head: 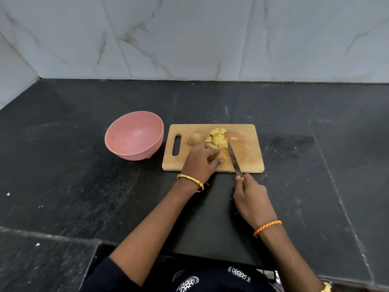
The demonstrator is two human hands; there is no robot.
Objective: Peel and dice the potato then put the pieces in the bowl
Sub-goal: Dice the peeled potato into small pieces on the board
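- Head view looks down on a dark counter [84, 165] with a wooden board [248, 159] lying past both hands.
- Left hand [200, 163] rests on the board's near half, fingers curled down over a potato piece [222, 158] and pinning it to the wood; only a pale edge of that piece shows past the fingertips.
- Right hand [250, 197] sits off the board's near edge, fingers wrapped round the handle of a knife [233, 159], forefinger stretched toward the blade.
- Knife blade runs away from the right fingers across the board, just to the right of the left fingertips, with its tip among the cut pieces.
- Dice [217, 138] lie in a yellow heap just beyond the left fingertips, on the far half of the board; one small bit lies alone to the right of the blade tip.
- An unpeeled brown potato [195, 139] sits beyond the left knuckles, left of the heap and near the board's handle slot.
- Pink bowl [134, 135] stands on the counter to the left of the left hand, beside the board's left edge; no pieces show in it.
- Gold bangle [190, 179] circles the left wrist; an orange thread band [267, 227] circles the right wrist.
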